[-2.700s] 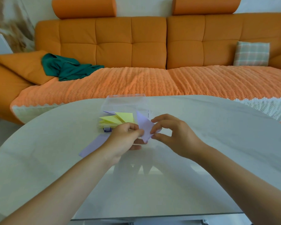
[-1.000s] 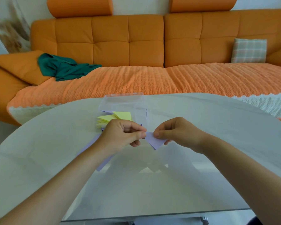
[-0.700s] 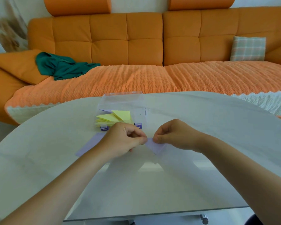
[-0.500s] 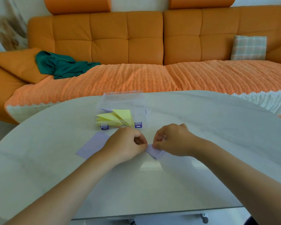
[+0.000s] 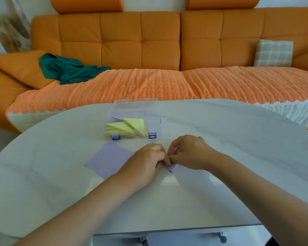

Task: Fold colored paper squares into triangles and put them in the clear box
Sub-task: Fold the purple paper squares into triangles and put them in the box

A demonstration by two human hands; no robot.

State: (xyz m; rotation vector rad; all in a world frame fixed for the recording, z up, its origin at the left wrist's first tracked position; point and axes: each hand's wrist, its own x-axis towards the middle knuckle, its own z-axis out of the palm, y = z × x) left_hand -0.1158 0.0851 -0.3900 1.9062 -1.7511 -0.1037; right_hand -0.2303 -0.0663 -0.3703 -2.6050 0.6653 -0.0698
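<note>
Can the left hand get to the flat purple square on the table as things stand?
Probably yes: the purple square lies flat right beside the left hand. But that hand and the right hand pinch the folded purple paper, so it must release first.

Both hands meet low on the table (image 5: 220, 132), fingers curled. The left hand (image 5: 146, 162) and right hand (image 5: 190, 153) pinch a small folded lilac paper (image 5: 172, 168) between their fingertips. Only its lower corner shows under the grip, at or just above the tabletop.

Just left of the grip, partly under the left wrist, a flat lilac square (image 5: 108, 160) lies on the table. Beyond the grip and slightly left stands the clear box (image 5: 135, 109), open, with two purple latches (image 5: 152, 135) on its near side. Yellow triangles (image 5: 126, 128) are piled inside, with a lilac edge behind them.

Far beyond the grip is an orange sofa (image 5: 140, 47), with a green cloth (image 5: 69, 70) at left and a plaid cushion (image 5: 273, 53) at right.
</note>
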